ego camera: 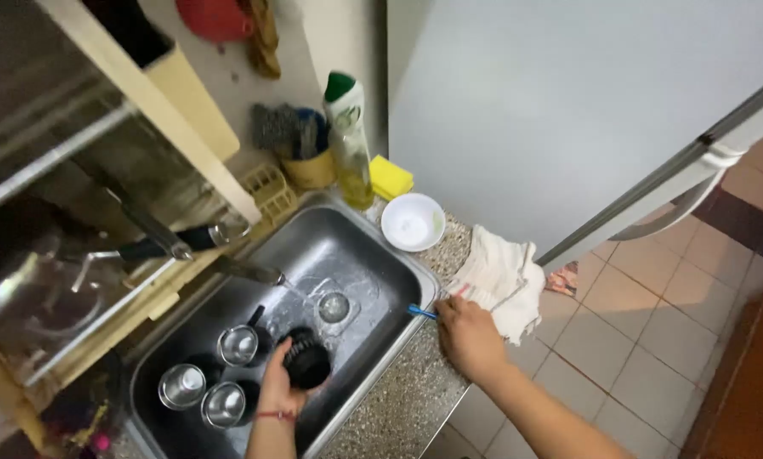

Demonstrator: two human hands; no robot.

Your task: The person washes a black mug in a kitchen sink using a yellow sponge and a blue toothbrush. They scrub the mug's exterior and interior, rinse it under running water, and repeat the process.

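Observation:
My left hand (pixel 279 387) reaches into the steel sink (pixel 347 246) and grips a round black object (pixel 306 359), perhaps a lid or brush. My right hand (pixel 468 336) rests on the speckled counter edge, closed on a thin blue-handled tool (pixel 424 312) whose tip points over the sink rim. Three small steel cups (pixel 238 344) (pixel 182 386) (pixel 223 405) sit in the basin to the left of my left hand. Water runs from the tap (pixel 254 272) toward the drain (pixel 334 306).
A white bowl (pixel 413 221), yellow sponge (pixel 390 178) and dish soap bottle (pixel 348 140) stand behind the sink. A white cloth (pixel 504 276) lies on the counter's right end. A white fridge (pixel 585 110) is at right, a dish rack with pans (pixel 67 255) at left.

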